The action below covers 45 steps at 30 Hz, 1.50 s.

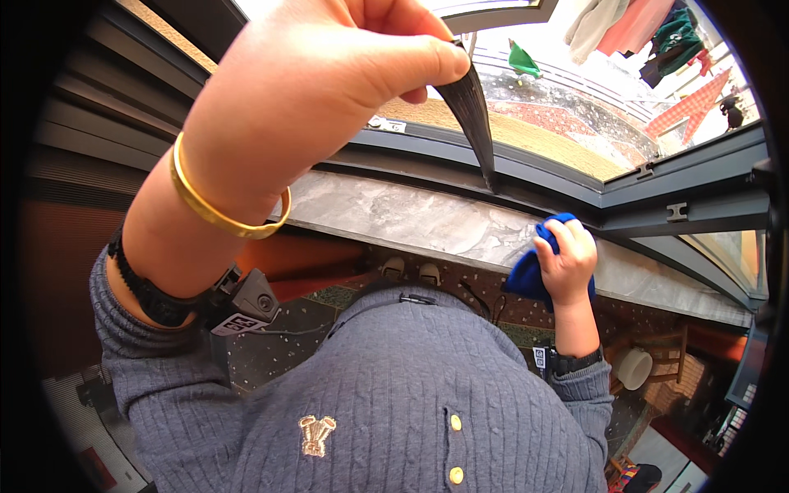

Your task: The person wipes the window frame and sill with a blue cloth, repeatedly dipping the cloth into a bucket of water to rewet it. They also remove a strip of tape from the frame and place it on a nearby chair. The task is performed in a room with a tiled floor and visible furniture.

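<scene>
Raised high at the top, my left hand (370, 57) has thumb and fingers closed on the upper end of a dark, ridged strip (472, 111). The strip curves down and tapers to the grey window frame (542, 177). Whether it is loose or part of the window, I cannot tell. Lower on the right, my right hand (567, 259) grips a bunched blue cloth (528, 275) at the front edge of the grey marbled windowsill (411, 205). Part of the cloth hangs below that edge.
Dark window frames (699, 209) slant along the right, with a metal catch (676, 212) on one. Outside hang several clothes (637, 25). A wooden chair (666, 361) with a round pale seat stands at the lower right.
</scene>
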### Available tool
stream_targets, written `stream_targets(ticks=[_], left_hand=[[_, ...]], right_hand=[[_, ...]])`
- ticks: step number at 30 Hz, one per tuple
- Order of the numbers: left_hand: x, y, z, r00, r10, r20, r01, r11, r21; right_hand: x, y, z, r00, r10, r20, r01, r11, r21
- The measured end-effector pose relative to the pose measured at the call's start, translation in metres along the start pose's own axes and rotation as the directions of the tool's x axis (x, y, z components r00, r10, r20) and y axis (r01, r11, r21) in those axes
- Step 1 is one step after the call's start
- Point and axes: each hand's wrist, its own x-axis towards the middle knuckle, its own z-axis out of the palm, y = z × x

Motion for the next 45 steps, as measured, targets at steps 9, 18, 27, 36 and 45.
stream_targets(ticks=[9,18,27,36,45], left_hand=[[-0.013,0.03,0.023,0.985,0.16,0.068,-0.162,0.987,0.021],[-0.002,0.026,0.017,0.953,0.243,0.178,-0.25,0.968,0.015],[0.01,0.018,0.007,0.927,0.271,0.259,-0.267,0.962,-0.051],[0.026,0.008,-0.01,0.902,0.299,0.31,-0.278,0.954,-0.111],[0.037,0.004,-0.016,0.881,0.322,0.347,-0.289,0.946,-0.145]], right_hand=[[0.046,-0.016,0.036,0.995,0.01,0.097,0.011,0.977,-0.214],[0.042,-0.007,0.032,0.997,0.07,-0.019,-0.072,0.991,-0.111],[0.037,-0.007,0.033,0.97,0.24,-0.046,-0.237,0.969,0.065],[0.033,-0.005,0.038,0.913,0.409,-0.007,-0.394,0.885,0.249],[0.027,0.003,0.044,0.849,0.528,0.01,-0.493,0.786,0.372]])
